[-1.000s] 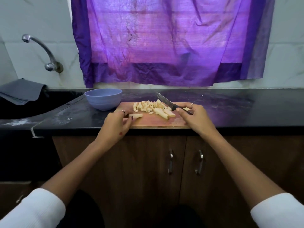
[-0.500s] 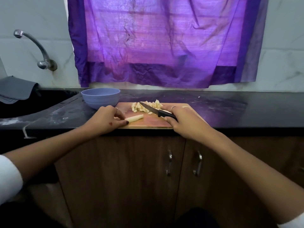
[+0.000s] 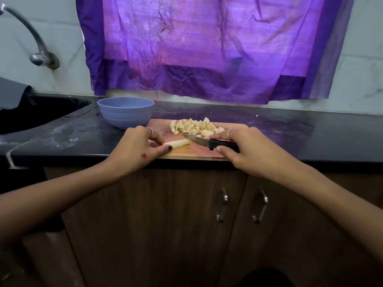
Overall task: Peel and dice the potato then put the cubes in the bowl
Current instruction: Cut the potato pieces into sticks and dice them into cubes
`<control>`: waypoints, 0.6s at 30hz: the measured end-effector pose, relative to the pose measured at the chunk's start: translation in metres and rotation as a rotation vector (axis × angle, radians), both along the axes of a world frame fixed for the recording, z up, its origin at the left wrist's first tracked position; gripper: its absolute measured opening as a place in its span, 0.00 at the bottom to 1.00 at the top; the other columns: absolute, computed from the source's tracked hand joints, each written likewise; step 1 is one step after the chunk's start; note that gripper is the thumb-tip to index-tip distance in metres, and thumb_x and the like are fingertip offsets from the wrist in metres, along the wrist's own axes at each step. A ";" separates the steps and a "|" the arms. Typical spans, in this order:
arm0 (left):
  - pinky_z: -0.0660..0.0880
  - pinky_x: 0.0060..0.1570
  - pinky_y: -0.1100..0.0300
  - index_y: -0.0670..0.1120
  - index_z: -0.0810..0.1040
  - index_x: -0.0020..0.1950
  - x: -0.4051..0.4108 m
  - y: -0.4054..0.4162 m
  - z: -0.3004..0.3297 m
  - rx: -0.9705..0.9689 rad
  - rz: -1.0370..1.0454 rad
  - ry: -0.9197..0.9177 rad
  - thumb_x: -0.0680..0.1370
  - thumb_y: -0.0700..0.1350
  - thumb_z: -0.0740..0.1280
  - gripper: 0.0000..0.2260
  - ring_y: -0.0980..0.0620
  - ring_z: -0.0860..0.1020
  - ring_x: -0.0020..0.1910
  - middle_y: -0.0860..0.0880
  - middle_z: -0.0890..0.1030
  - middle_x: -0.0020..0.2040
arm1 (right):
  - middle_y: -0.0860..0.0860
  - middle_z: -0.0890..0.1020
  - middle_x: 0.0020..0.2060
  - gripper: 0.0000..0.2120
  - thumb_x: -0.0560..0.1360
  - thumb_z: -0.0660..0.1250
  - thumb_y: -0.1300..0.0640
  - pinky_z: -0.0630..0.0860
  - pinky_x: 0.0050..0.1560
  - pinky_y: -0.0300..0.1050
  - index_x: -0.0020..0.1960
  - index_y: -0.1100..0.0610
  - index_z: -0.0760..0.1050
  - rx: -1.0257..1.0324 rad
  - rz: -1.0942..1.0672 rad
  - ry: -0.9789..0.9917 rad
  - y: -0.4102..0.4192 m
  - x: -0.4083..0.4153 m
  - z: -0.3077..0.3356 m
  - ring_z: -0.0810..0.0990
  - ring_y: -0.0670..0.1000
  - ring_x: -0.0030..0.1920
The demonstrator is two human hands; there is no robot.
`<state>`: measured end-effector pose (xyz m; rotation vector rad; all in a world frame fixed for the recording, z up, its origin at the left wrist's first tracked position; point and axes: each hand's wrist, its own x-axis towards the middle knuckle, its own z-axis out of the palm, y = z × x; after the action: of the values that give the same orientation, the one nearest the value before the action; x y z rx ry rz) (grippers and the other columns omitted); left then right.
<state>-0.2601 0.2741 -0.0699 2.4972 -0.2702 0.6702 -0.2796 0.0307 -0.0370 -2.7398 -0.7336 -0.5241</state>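
- We pin the pale peeled potato stick (image 3: 177, 143) w/ our left hand (image 3: 138, 146), thumb & fingertips pinching its near end so it can't roll under the blade.
- Stick lies crosswise on the brown wooden cutting board (image 3: 192, 153), free end toward the black-handled kitchen knife (image 3: 211, 142), prob. so cuts can start from that end.
- Right hand (image 3: 251, 149) has its grip clenched round the knife handle; blade tip sits just beside the stick's end, contact unclear.
- Heap of pale diced potato cubes (image 3: 194, 126) sits at the board's far side, out of the cutting lane.
- Lilac-blue round plastic bowl (image 3: 126, 111) waits on the black stone tabletop (image 3: 290, 131), just beside the board's far left corner, handy for transfer. Inside not visible.
- Judgement: dicing nearly done; transfer not yet begun.
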 end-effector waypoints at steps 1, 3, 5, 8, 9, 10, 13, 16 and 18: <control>0.76 0.50 0.57 0.45 0.85 0.48 0.001 0.000 -0.002 -0.018 -0.002 -0.006 0.73 0.50 0.73 0.10 0.54 0.80 0.46 0.49 0.84 0.46 | 0.48 0.79 0.61 0.18 0.79 0.63 0.53 0.63 0.31 0.30 0.68 0.45 0.72 -0.017 -0.006 0.002 0.000 0.001 0.000 0.69 0.37 0.33; 0.75 0.52 0.56 0.46 0.85 0.47 0.003 0.000 -0.003 -0.038 -0.004 -0.010 0.73 0.50 0.73 0.09 0.53 0.80 0.47 0.49 0.84 0.47 | 0.46 0.79 0.60 0.17 0.78 0.64 0.52 0.63 0.33 0.34 0.67 0.44 0.73 -0.030 -0.002 -0.007 -0.002 0.001 0.002 0.70 0.40 0.34; 0.75 0.54 0.55 0.47 0.85 0.47 0.005 0.000 -0.004 -0.065 -0.008 0.006 0.72 0.50 0.74 0.08 0.52 0.80 0.49 0.49 0.84 0.50 | 0.44 0.79 0.60 0.16 0.78 0.65 0.52 0.67 0.41 0.35 0.65 0.44 0.74 -0.030 0.001 -0.002 -0.002 0.002 0.005 0.75 0.42 0.44; 0.73 0.53 0.60 0.46 0.85 0.46 0.008 0.001 -0.004 -0.131 -0.032 0.027 0.71 0.48 0.75 0.08 0.55 0.79 0.50 0.50 0.84 0.51 | 0.47 0.80 0.59 0.15 0.77 0.65 0.50 0.71 0.53 0.42 0.64 0.44 0.76 -0.037 -0.022 0.036 0.000 0.005 0.010 0.77 0.50 0.58; 0.71 0.53 0.62 0.45 0.85 0.46 0.009 0.001 -0.004 -0.154 -0.040 0.036 0.71 0.48 0.75 0.08 0.56 0.79 0.50 0.51 0.84 0.51 | 0.48 0.80 0.59 0.15 0.77 0.66 0.50 0.72 0.55 0.44 0.63 0.44 0.76 -0.033 -0.026 0.052 0.001 0.008 0.010 0.77 0.51 0.59; 0.71 0.54 0.63 0.45 0.85 0.46 0.009 0.001 -0.003 -0.174 -0.048 0.043 0.70 0.47 0.75 0.08 0.56 0.79 0.51 0.51 0.84 0.51 | 0.49 0.81 0.57 0.14 0.77 0.66 0.50 0.73 0.54 0.45 0.62 0.44 0.77 -0.028 -0.027 0.062 0.002 0.009 0.011 0.77 0.51 0.58; 0.69 0.54 0.65 0.43 0.85 0.46 0.010 0.001 -0.002 -0.196 -0.071 0.061 0.71 0.46 0.75 0.08 0.57 0.79 0.53 0.52 0.84 0.52 | 0.47 0.81 0.51 0.14 0.76 0.66 0.49 0.72 0.45 0.42 0.61 0.45 0.77 -0.014 -0.021 0.060 0.006 0.016 0.004 0.78 0.45 0.46; 0.69 0.52 0.66 0.43 0.85 0.45 0.010 0.000 -0.003 -0.190 -0.071 0.057 0.71 0.45 0.75 0.07 0.59 0.78 0.51 0.54 0.83 0.51 | 0.45 0.78 0.51 0.14 0.77 0.65 0.50 0.66 0.40 0.41 0.63 0.46 0.76 0.005 -0.006 0.047 0.013 0.021 -0.011 0.74 0.44 0.43; 0.70 0.53 0.65 0.44 0.85 0.43 0.010 -0.001 -0.004 -0.194 -0.067 0.037 0.71 0.45 0.75 0.06 0.59 0.78 0.50 0.54 0.83 0.50 | 0.46 0.79 0.52 0.15 0.78 0.64 0.50 0.69 0.42 0.41 0.64 0.45 0.75 -0.044 -0.005 -0.015 0.015 0.020 -0.016 0.76 0.47 0.48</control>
<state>-0.2503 0.2731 -0.0743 2.3028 -0.2607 0.5928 -0.2597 0.0455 -0.0526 -2.7818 -0.7502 -0.5364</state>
